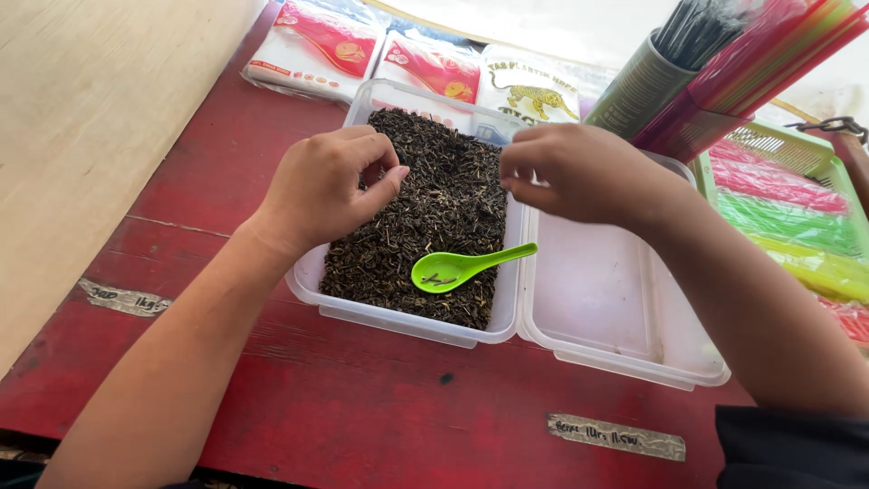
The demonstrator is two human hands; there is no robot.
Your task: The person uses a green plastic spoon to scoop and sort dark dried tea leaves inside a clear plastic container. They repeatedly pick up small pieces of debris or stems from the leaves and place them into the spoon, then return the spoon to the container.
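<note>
- Two strips of pale tape (pixel 615 436) with handwriting lie stuck to the near edge of a red wooden table (pixel 362 407), a second strip (pixel 122 298) sitting by the left forearm.
- A clear plastic tub (pixel 407 321) of dark, dry loose leaves (pixel 434 217) stands mid-table; a bright green spoon (pixel 457 268) rests on the leaves near the front, bowl up, with a few bits in it.
- Touching the tub's right side lies its clear lid (pixel 615 317), upturned.
- The left hand (pixel 326 186) hovers over the leaves, fingers curled in and thumb pressed toward the forefinger in a loose pinch; whether any leaf is caught there cannot be told.
- The right hand (pixel 579 172) hangs over the tub's right rim, fingertips drawn together in a tight pinch; what it grips, if anything, is too small to see.
- Beyond, red-and-white packets (pixel 321 45) lie flat, a cup of drinking straws (pixel 724 54) leans, and a green basket (pixel 787 145) holds coloured wrapped bundles.
</note>
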